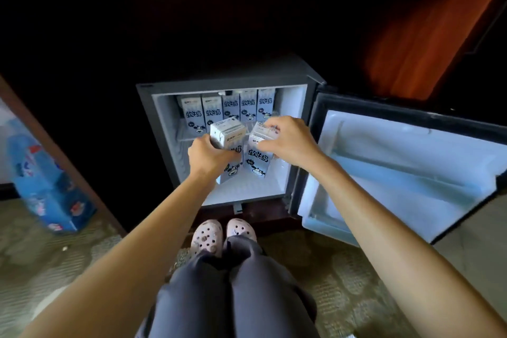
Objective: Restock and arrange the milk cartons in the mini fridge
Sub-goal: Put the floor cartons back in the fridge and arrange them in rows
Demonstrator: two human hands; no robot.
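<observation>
Milk cartons (212, 114): seven, five on the shelf, two in hand. Mini fridge (164, 123): one. Blue package (46, 181): one.

A big blue pack (41, 178) with red and white marks leans on the floor at the far left, beside a brown wooden edge (55, 145). The floor has a pale green carpet (351, 291) with a leafy pattern. Two pink shoes (223, 235) with little charms sit near the middle, under grey trousers (233, 296). An orange curtain (419, 47) hangs far right.
</observation>
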